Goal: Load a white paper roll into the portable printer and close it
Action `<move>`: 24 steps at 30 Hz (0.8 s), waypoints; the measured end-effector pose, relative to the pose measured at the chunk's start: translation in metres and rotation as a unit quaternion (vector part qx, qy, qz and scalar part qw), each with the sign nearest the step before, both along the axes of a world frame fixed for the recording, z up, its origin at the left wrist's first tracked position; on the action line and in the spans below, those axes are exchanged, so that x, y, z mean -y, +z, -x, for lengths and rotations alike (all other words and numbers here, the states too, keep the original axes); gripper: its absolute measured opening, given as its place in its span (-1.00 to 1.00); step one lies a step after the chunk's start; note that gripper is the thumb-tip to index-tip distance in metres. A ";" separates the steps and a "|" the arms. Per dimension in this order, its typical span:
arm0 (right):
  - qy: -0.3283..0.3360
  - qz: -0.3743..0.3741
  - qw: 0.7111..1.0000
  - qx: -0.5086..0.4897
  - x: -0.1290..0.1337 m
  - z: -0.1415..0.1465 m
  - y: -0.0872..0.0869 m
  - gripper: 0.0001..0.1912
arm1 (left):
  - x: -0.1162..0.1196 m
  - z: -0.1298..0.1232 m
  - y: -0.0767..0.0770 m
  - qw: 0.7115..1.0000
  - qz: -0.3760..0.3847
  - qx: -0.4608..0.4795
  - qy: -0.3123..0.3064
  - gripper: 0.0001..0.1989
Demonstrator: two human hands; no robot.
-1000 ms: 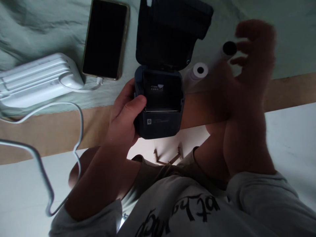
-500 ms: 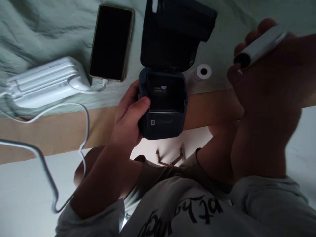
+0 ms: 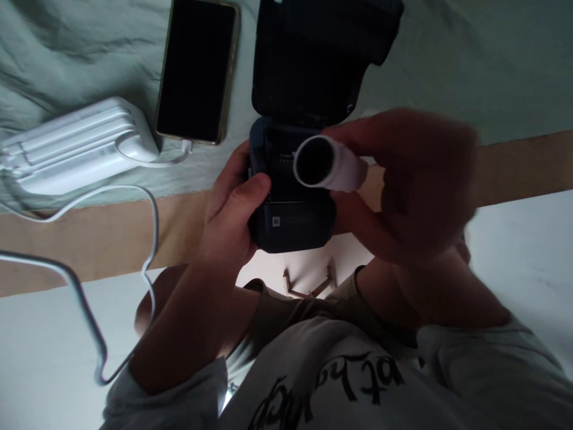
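Observation:
My left hand (image 3: 230, 209) is closed around the left side of a dark label printer (image 3: 298, 227), its thumb on the rim. The printer's lid (image 3: 308, 65) stands raised, so the black inner bay shows. Between the thumb and fingers of my right hand (image 3: 403, 185) is a white paper roll (image 3: 347, 167), its dark hollow end turned toward the bay. The roll is in front of the bay's right part in this view; whether it touches the printer I cannot tell.
A dark-screened phone (image 3: 197, 71) lies on the green cloth (image 3: 492, 71), with a white cable plugged into it. Left of it is a white power bank (image 3: 85, 146) with a looping cable (image 3: 154, 239). The wooden table edge (image 3: 179, 230) runs across below the printer.
My right hand has come in from the right, bringing the paper roll over the printer's bay. A small white roll on the cloth is now hidden. My left hand keeps its hold.

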State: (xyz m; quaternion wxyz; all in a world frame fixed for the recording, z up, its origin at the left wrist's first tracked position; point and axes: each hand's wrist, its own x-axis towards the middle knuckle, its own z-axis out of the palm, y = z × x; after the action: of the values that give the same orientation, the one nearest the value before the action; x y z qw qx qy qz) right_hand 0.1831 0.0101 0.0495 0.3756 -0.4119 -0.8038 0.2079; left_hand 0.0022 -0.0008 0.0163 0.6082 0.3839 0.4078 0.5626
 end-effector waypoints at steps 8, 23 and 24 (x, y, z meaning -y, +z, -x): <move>-0.061 -0.134 0.987 0.064 -0.003 0.018 -0.018 -0.79 | 0.002 0.000 0.000 1.000 0.009 -0.005 0.002 -0.68; 0.010 -0.149 0.989 0.022 0.010 0.009 -0.006 -0.85 | 0.000 0.009 -0.018 0.991 -0.095 -0.089 -0.025 -0.47; -0.022 -0.138 0.990 0.002 0.009 0.007 -0.005 -0.83 | 0.000 0.009 -0.019 0.990 -0.098 -0.095 -0.026 -0.45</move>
State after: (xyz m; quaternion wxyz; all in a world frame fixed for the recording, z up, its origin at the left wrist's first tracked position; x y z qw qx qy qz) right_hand 0.1760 0.0008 0.0445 0.4319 -0.3743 -0.8162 0.0852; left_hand -0.0071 -0.0011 -0.0027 0.5408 0.5036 0.3968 0.5445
